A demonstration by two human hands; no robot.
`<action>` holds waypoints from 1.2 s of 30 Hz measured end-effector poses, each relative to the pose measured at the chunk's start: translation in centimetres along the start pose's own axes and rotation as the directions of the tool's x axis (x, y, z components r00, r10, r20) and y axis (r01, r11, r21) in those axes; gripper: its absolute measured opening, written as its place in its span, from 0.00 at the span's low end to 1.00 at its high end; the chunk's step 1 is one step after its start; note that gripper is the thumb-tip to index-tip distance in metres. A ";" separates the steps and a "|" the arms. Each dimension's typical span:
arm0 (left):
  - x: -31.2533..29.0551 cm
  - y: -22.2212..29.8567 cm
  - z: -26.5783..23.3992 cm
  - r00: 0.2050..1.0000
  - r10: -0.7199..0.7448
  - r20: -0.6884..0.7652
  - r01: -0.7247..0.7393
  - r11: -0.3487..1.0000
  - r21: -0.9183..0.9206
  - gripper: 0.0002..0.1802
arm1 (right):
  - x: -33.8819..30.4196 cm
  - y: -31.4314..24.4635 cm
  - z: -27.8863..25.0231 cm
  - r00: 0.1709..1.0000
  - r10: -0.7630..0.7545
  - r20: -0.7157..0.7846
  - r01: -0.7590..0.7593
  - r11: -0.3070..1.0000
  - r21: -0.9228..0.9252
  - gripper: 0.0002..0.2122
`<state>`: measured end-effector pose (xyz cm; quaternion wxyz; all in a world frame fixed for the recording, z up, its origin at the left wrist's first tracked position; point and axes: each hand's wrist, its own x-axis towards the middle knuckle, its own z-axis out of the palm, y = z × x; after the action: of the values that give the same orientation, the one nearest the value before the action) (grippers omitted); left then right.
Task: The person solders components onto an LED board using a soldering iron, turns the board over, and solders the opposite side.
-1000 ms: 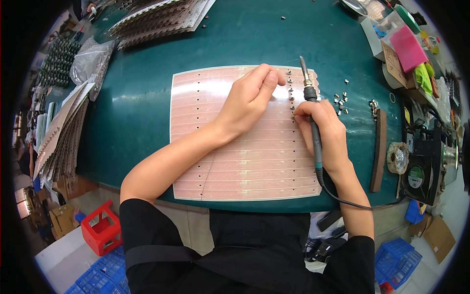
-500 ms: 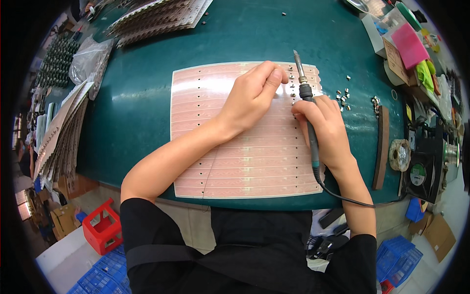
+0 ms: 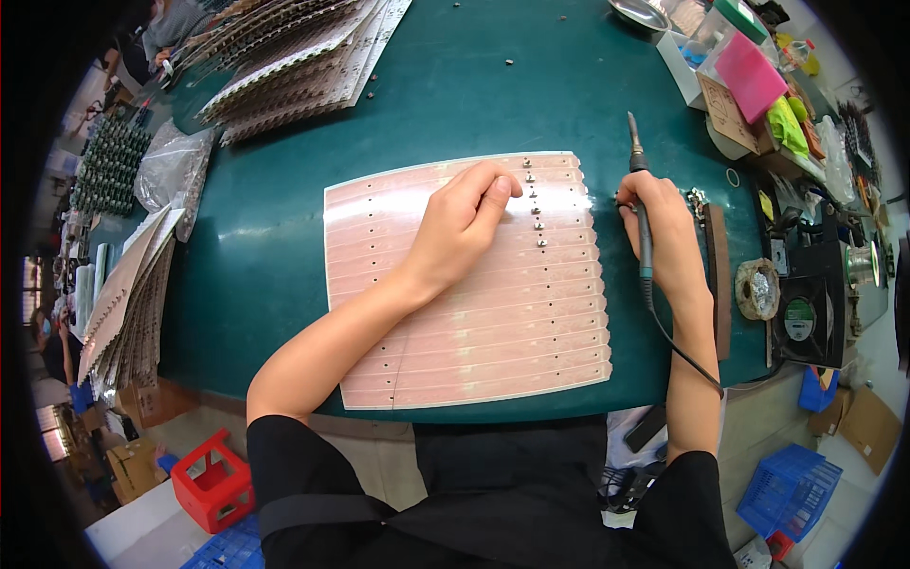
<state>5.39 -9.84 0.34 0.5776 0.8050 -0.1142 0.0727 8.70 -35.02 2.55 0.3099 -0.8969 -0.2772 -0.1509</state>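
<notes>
A pale pink panel of long circuit strips point(image 3: 474, 313) lies flat on the green table point(image 3: 284, 190). My left hand point(image 3: 455, 228) rests palm down on its upper part, the fingertips beside a short column of small metal parts point(image 3: 536, 213) set along the strips. To the right of the panel, my right hand point(image 3: 664, 237) grips a soldering iron point(image 3: 640, 190). The iron's tip points away from me, lifted clear of the panel's right edge. Its cable point(image 3: 682, 351) runs back past my wrist.
Stacks of similar strip panels lie at the far left point(image 3: 284, 57) and along the left edge point(image 3: 123, 294). A dark bar point(image 3: 718, 275), a solder reel point(image 3: 756, 289), a small fan point(image 3: 806, 313) and bins point(image 3: 730, 76) crowd the right. Loose small parts point(image 3: 697, 199) sit near my right hand.
My right hand has drawn the soldering iron off the panel to the right. My left hand has stayed on the strips, its fingers shifting slightly.
</notes>
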 end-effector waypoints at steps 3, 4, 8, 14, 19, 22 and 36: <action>0.2 0.3 0.2 1.000 0.018 -0.004 -0.018 1.000 -0.005 0.13 | -0.1 0.6 0.4 0.998 -0.056 0.025 0.058 0.995 -0.076 0.13; 0.3 0.1 0.3 1.000 0.015 -0.005 -0.015 1.000 -0.004 0.13 | -0.1 0.6 0.6 1.000 -0.029 0.002 0.029 0.995 -0.090 0.13; 0.1 -0.5 0.1 0.988 0.155 0.005 -0.155 0.983 0.097 0.08 | -0.2 -0.5 1.4 0.997 0.055 -0.051 -0.052 0.997 0.057 0.12; 0.1 -0.3 0.5 0.992 0.115 0.051 -0.123 0.973 0.197 0.07 | -1.2 -4.8 2.7 0.980 -0.152 0.125 0.109 0.949 0.296 0.15; 0.1 -0.9 1.2 0.982 0.180 0.052 -0.187 0.928 0.323 0.08 | -1.2 -5.1 3.2 0.967 -0.209 0.143 0.168 0.953 0.252 0.15; 0.0 -0.7 1.3 0.989 0.143 0.040 -0.148 0.923 0.356 0.06 | -1.4 -5.1 3.2 0.968 -0.198 0.155 0.158 0.959 0.237 0.14; 1.1 -0.8 0.9 0.986 0.161 0.029 -0.160 0.911 0.379 0.06 | -0.1 -5.3 2.7 0.942 -0.241 0.232 0.215 0.967 0.134 0.13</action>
<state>6.62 -10.50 -0.43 0.4028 0.8894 -0.1628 0.1420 5.70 -29.88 2.95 0.3010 -0.8526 -0.4231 -0.0581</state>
